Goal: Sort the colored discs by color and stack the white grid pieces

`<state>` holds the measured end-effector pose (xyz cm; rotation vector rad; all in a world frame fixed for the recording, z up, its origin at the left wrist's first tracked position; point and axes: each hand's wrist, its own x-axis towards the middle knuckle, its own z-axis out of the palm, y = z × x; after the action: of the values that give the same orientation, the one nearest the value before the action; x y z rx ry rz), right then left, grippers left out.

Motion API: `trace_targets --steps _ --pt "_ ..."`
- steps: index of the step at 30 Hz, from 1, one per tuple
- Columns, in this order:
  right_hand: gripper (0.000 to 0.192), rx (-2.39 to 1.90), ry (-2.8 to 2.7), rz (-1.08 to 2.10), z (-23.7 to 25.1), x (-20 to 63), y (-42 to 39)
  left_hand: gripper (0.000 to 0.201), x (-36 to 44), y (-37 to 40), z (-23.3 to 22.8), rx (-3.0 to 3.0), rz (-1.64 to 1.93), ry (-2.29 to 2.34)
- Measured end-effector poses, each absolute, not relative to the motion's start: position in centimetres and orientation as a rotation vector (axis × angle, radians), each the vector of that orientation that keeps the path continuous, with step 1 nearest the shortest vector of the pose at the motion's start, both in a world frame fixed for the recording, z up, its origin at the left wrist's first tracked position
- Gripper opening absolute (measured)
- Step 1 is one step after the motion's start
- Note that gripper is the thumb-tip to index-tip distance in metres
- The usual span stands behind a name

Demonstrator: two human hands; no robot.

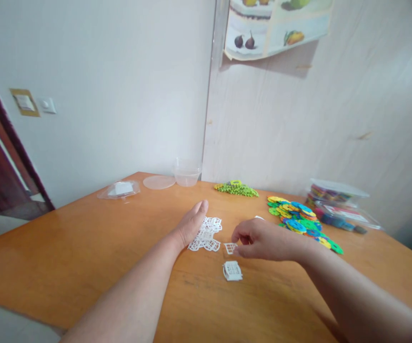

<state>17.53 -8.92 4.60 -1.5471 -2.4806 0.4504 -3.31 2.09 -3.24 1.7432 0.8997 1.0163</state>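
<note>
My left hand stands on its edge along the left side of a pile of white lattice plastic pieces, thumb up and fingers stretched out, touching the pile. Between the thumb and fingertips of my right hand is a single white lattice piece, just right of the pile. Nearer to me, a small neat stack of similar white pieces lies on the table. Something white peeks out behind my right hand, mostly hidden.
On the wooden table, coloured discs lie at right, with green pieces farther back. A clear tub, a round lid and a clear package stand by the wall. Plastic boxes sit at far right.
</note>
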Motion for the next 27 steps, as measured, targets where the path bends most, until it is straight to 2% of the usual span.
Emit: trace_targets --steps 7,16,20,27 --pt "0.022 -1.532 -2.722 0.517 6.1 16.7 -10.3 0.078 -3.3 1.9 -3.2 1.785 0.963 0.898" --pt "0.029 -1.560 -2.709 0.455 6.1 16.6 -10.4 0.082 -3.2 1.9 -3.2 1.725 0.958 0.885" --pt "0.020 -1.606 -2.532 0.363 5.1 16.4 -9.3 0.084 -3.1 1.9 -3.2 1.708 0.956 0.908" --pt "0.030 -1.620 -2.381 0.300 2.3 14.9 -7.3 0.079 -3.1 2.2 -3.6 1.674 0.982 0.890"
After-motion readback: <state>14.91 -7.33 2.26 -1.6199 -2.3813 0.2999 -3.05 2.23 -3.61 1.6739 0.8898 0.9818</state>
